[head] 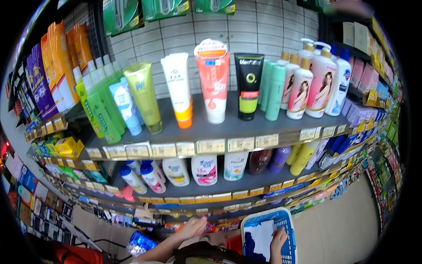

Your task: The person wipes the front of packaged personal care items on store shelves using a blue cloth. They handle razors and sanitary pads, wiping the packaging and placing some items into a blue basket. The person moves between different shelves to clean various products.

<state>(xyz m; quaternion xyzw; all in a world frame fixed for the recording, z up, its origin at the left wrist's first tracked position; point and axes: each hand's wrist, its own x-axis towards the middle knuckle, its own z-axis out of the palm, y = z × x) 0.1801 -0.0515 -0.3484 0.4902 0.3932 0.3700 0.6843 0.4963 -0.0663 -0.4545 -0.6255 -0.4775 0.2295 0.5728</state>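
Note:
My left hand (pixel 195 227) is at the bottom centre, its fingers curled, in front of the lower shelves; whether it holds something small is unclear. My right hand (pixel 279 237) is over the right side of a blue plastic shopping basket (pixel 246 217), its fingers bent near the basket's inner edge; its grip is not plain. White and dark blue items (pixel 263 236) lie in the basket. Before me, the upper shelf (pixel 194 138) bears a pink and white squeeze tube (pixel 214 85), a black tube (pixel 248 87), a white and orange tube (pixel 178 89) and a green tube (pixel 145 95).
Shampoo bottles (pixel 204 170) stand one shelf lower. Pump bottles (pixel 321 79) are at the upper right, green bottles (pixel 102 115) at the left. A blue wrapped pack (pixel 141 242) is at the lower left, near a dark metal frame. Tiled floor (pixel 343 211) shows at the right.

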